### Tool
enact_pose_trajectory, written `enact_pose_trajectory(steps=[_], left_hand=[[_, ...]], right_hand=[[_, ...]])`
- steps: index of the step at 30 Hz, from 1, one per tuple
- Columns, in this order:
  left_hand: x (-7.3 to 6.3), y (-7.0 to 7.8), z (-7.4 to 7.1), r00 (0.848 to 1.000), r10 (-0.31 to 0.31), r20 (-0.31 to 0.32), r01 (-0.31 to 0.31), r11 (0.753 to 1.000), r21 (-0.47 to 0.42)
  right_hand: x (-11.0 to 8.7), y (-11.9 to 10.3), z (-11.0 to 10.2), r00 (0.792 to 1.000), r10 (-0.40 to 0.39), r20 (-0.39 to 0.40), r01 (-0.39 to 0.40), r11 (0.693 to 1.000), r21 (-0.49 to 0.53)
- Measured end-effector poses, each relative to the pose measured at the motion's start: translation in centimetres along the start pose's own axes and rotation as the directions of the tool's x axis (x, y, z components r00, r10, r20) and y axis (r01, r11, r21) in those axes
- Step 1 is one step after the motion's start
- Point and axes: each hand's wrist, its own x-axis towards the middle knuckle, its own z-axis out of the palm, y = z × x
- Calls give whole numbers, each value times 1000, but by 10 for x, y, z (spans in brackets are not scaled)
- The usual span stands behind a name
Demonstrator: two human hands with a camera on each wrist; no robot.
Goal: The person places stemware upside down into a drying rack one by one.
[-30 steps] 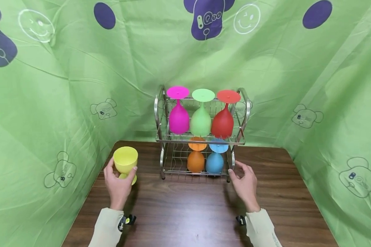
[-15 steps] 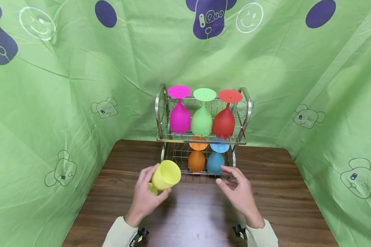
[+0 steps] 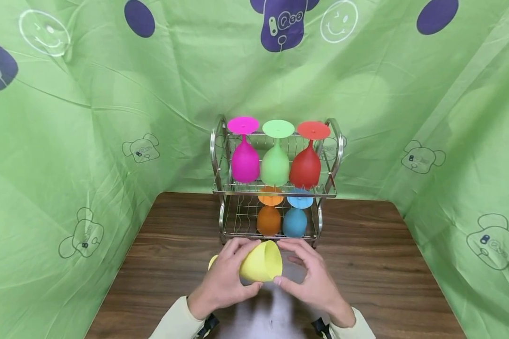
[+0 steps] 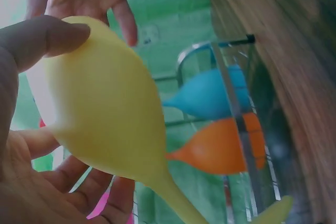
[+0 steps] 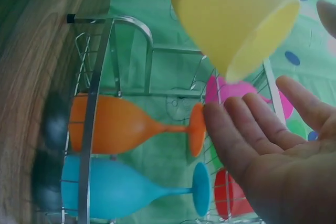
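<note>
My left hand (image 3: 225, 278) grips the bowl of a yellow goblet (image 3: 254, 264), thumb on one side and fingers on the other. The goblet lies tipped sideways in the air in front of the rack, its mouth facing right and its foot out to the left. In the left wrist view its stem runs down from the bowl (image 4: 113, 103). My right hand (image 3: 309, 278) is at the mouth, fingers spread and slightly bent, fingertips right by the rim. The right wrist view shows that palm (image 5: 278, 156) holding nothing, with a gap to the rim.
Behind the hands stands a two-tier metal rack (image 3: 275, 193). Upside-down goblets in pink (image 3: 245, 162), light green (image 3: 275, 165) and red (image 3: 306, 167) fill its top tier. Orange (image 3: 269, 221) and blue (image 3: 295, 222) ones stand below, toward the right. Green cloth (image 3: 186, 94) surrounds the wooden table (image 3: 386, 263).
My left hand has carried the yellow goblet from the left side to the middle and turned it from upright to sideways. My right hand has left the rack's side and come to the goblet's mouth.
</note>
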Motion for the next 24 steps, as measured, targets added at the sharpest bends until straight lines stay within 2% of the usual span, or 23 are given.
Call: enact_pose_trajectory(steps=[3,7,14,19,24], left_hand=[[4,6,2,998,57,25,-57,998,19],[5,12,6,994,94,56,-96,995,30],[4,15,9,992,97,81,-103,992,68],[3,14,8,991,112,68,-117,990,75],[1,14,7,993,89,80,-93,995,47]], right_hand=[[-1,-5,3,1000,-1,16,2,999,-40],[-4,-8,4,999,16,27,-15,998,-54],[-5,-9,4,998,48,43,-46,999,-25],[-6,-10,5,997,62,40,-61,998,-9],[-6,-11,6,997,65,29,-65,998,-8]])
